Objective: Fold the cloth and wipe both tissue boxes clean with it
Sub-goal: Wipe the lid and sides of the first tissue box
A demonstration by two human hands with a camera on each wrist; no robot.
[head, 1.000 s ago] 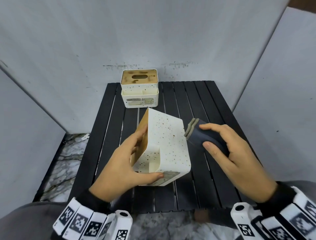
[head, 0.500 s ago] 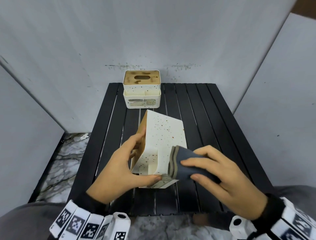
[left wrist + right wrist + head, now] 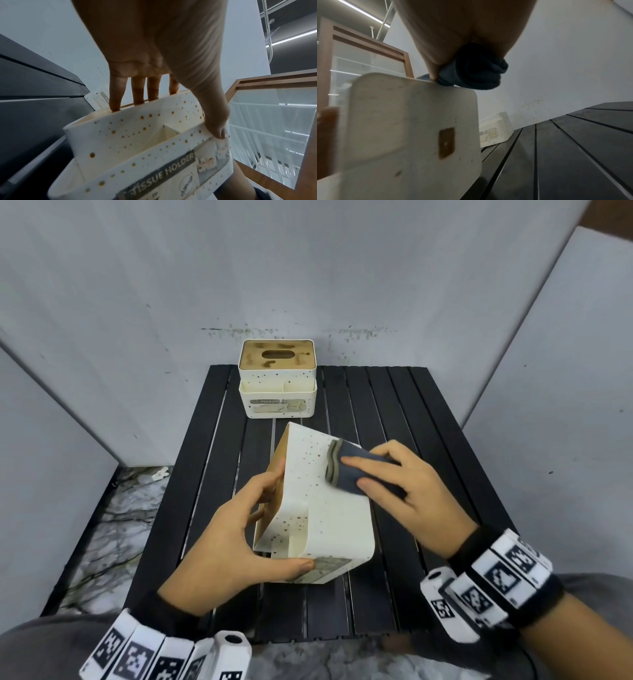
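Note:
A white speckled tissue box (image 3: 329, 508) lies tipped on its side in the middle of the black slatted table (image 3: 404, 412). My left hand (image 3: 239, 542) grips it, fingers over its wooden lid edge and thumb on its labelled front (image 3: 154, 175). My right hand (image 3: 400, 491) holds a folded dark blue cloth (image 3: 349, 470) and presses it on the box's upturned side near the far end. In the right wrist view the cloth (image 3: 476, 73) sits bunched under the palm on the box's top edge (image 3: 412, 121). A second tissue box (image 3: 277, 383) with a stained wooden lid stands upright at the table's back edge.
Grey panels wall in the table at the back and on both sides. A marbled floor (image 3: 113, 525) shows left of the table. Bare slats lie to the right of the held box.
My right hand has slid the cloth from the box's near end up along its side toward the far end. The left hand keeps its hold on the box.

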